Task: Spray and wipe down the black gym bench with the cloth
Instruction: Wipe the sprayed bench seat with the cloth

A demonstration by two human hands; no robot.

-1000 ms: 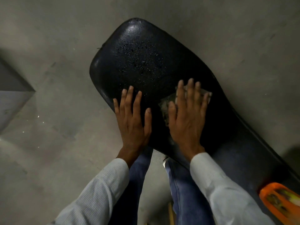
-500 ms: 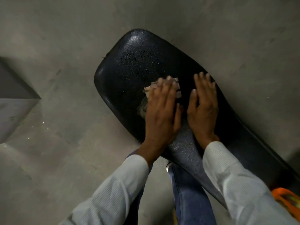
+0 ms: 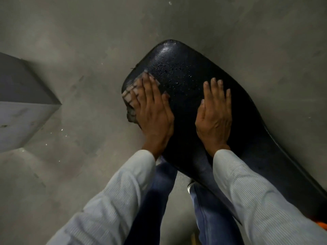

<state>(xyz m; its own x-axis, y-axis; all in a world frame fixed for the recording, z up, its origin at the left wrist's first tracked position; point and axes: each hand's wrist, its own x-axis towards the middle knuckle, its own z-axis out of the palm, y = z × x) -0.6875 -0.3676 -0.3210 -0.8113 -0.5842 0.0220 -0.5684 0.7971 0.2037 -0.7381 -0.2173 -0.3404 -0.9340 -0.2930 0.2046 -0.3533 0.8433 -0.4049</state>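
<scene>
The black gym bench runs from upper middle to lower right, with spray droplets beading on its far end. A pale checked cloth lies at the bench's left edge, partly hanging over it. My left hand presses flat on the cloth with fingers spread, covering most of it. My right hand rests flat on the bare bench surface to the right, fingers apart and holding nothing. No spray bottle is clearly in view.
Grey concrete floor surrounds the bench. A grey block or step sits at the left edge. My legs in blue jeans stand against the bench's near side. A sliver of an orange object shows at the lower right.
The cloth passed from under my right hand to under my left hand, which has slid it left to the bench's edge. My right hand moved to bare bench on the right.
</scene>
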